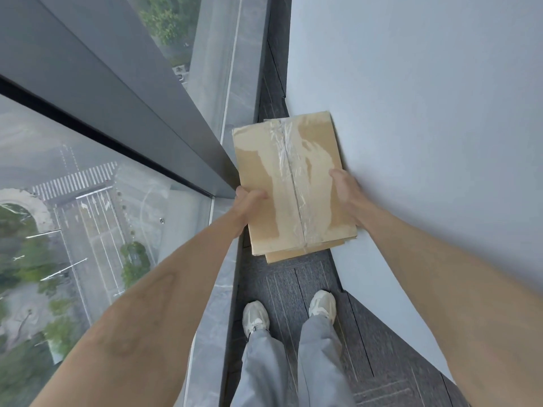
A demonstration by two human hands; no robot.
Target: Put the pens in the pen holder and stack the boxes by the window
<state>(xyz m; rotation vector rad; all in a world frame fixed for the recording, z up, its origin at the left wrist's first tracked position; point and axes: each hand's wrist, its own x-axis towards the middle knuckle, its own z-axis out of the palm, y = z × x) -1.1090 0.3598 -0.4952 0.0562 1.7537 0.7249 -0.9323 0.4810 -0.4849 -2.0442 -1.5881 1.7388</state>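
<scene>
A brown cardboard box [289, 183] with clear tape down its middle is held between both hands, over the dark carpet strip between the window and a white wall. My left hand [248, 205] grips its left edge, thumb on top. My right hand [345, 188] grips its right edge against the wall. Under it, a second cardboard box [289, 255] shows only a thin strip of its near edge; the top box sits on or just above it, I cannot tell which. No pens or pen holder are in view.
A floor-to-ceiling window [88, 230] with a grey frame [141, 113] and a stone sill [217, 289] runs along the left. The white wall [426, 127] closes the right side. My feet in pale shoes [289, 312] stand on the narrow carpet [367, 362].
</scene>
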